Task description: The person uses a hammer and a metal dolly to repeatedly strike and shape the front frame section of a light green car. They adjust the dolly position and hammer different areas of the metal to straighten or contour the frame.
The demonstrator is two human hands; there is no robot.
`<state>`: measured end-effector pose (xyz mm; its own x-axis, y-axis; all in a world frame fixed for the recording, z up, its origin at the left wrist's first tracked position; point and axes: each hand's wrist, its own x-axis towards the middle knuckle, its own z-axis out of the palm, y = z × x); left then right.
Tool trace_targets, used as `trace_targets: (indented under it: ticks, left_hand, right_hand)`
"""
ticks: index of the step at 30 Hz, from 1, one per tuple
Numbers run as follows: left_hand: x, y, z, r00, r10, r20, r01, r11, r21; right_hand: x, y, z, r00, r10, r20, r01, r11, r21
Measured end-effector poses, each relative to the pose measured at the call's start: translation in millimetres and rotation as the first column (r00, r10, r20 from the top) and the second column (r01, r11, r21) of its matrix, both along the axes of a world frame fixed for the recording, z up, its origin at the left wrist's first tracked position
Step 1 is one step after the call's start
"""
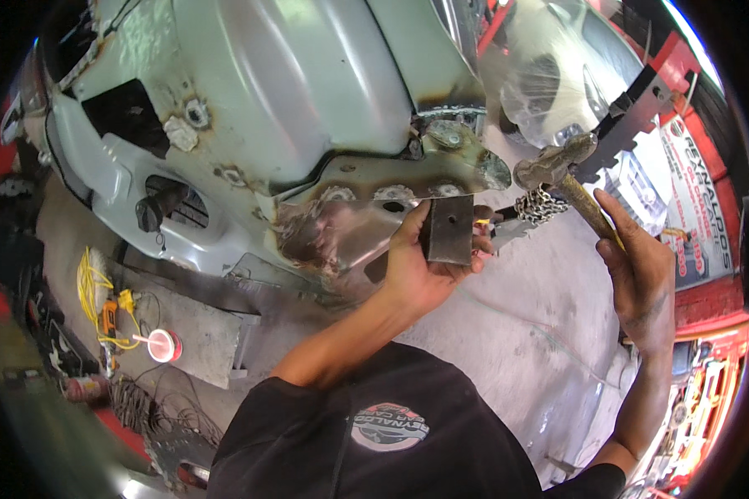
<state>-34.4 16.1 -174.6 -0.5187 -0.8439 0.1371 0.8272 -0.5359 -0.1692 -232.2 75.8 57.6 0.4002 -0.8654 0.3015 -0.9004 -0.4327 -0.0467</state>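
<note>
My left hand (418,270) is closed around a dark rectangular metal block (452,233) with a small hole in it. It holds the block upright against the lower edge of a bare metal flange (366,190) on a silver car body (291,91). Scorched weld spots run along that flange. To the right, my right hand (643,270) grips a hammer (591,208) by its worn wooden handle. The hammer's head is raised, apart from the flange and to the right of it.
A chain (541,206) hangs beyond the block, near a notched metal bar (628,125). On the left are a cup with a straw (164,345), a yellow cord (89,287) and an orange power tool (108,320). A plastic-covered car (549,66) stands behind; tools lie at the lower right.
</note>
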Motion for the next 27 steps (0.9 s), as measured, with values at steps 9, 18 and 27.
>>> trace_targets:
  ticks: [9,18,27]
  left_hand:
    - [28.5,31.5,12.6,0.955,0.241,0.170,-0.249,0.968,0.029]
    - [55.2,50.1,7.4,0.866,0.380,0.326,-0.398,0.917,-0.012]
    - [23.6,21.4,0.2,0.965,0.200,0.169,-0.199,0.980,-0.019]
  right_hand:
    - [3.9,-11.7,4.9,0.949,0.026,0.315,-0.120,0.952,0.282]
    - [17.8,-17.6,-9.2,0.935,0.319,0.158,-0.330,0.943,0.048]
    - [11.4,-30.0,-3.0,0.952,0.307,0.023,-0.307,0.951,0.032]
